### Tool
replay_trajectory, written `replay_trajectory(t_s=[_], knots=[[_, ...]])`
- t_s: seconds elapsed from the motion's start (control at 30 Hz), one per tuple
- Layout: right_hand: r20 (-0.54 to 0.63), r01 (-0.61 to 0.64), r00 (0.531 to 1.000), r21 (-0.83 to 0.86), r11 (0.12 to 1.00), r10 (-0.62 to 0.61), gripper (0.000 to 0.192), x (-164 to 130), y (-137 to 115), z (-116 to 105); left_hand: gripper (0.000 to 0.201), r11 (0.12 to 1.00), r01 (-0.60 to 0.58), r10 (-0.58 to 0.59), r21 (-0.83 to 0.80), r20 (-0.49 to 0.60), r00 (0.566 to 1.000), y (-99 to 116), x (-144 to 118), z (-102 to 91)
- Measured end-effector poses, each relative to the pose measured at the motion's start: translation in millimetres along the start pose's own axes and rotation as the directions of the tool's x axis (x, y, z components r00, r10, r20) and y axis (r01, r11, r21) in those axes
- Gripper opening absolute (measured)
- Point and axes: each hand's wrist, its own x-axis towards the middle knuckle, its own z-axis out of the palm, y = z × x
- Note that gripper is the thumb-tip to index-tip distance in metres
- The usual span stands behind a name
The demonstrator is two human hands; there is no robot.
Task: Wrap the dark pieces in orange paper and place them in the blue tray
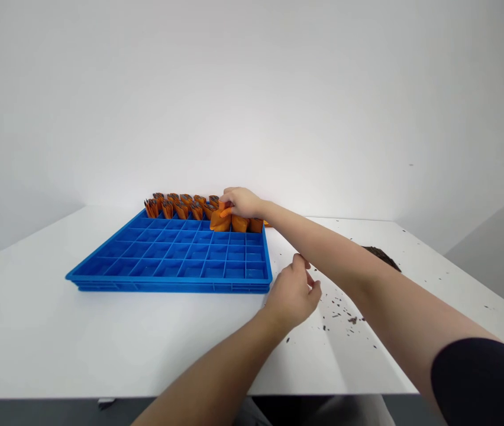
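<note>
a blue compartment tray (176, 260) sits on a white table (34, 331), its grid of small square cells running from the near edge to the far edge. the two far rows hold upright orange pouches (176, 207), folded and dark at the top, standing one to a cell; the near rows show bare blue cells. the right hand (241, 202) is stretched across the table to the far right part of the tray, fingers curled down and pinched on the top of one orange pouch (219, 220), which stands tilted in a cell of the second far row, just beside two more pouches to its right. the forearm crosses above the tray's right rim without clearly touching it. the left hand (294, 293) is held just off the tray's near right corner, above the table; thumb and fingertips are drawn close together, and whether anything lies between them cannot be told at this size. dark crumbs (341, 313) are scattered on the table to the right of the left hand, and a low dark heap (383, 255) lies further back, partly hidden behind the right forearm. a dark sleeve (483, 378) covers the right upper arm at the lower right.
</note>
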Motion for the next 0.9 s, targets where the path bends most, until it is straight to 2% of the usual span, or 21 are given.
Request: replay_trajectory(t_s=[0.13,0.23,0.5,0.77,0.9], knots=[[0.096,-0.054,0.994,0.024,0.998,0.052,0.014,-3,3,-8,0.032,1.000,-0.007,0.007,0.023,0.022,1.000,0,-1,1.2],[0.148,-0.083,0.985,-0.047,0.995,0.089,0.014,-6,5,-8,0.032,1.000,-0.013,0.012,0.019,0.032,0.999,0,-2,1.3],[0.151,-0.086,0.976,-0.400,0.912,0.158,0.010,-1,-13,-9,0.035,1.000,0.000,-0.001,0.027,0.049,0.999,4,-3,-2.6],[0.160,-0.111,0.963,-0.494,0.863,0.215,0.021,0,-26,-10,0.035,1.000,-0.020,0.019,0.023,0.054,0.998,3,-4,-1.8],[0.198,-0.056,0.962,-0.526,0.849,0.186,0.017,-1,-33,-11,0.035,0.999,-0.034,0.033,0.026,0.056,0.998,4,-4,-1.5]])
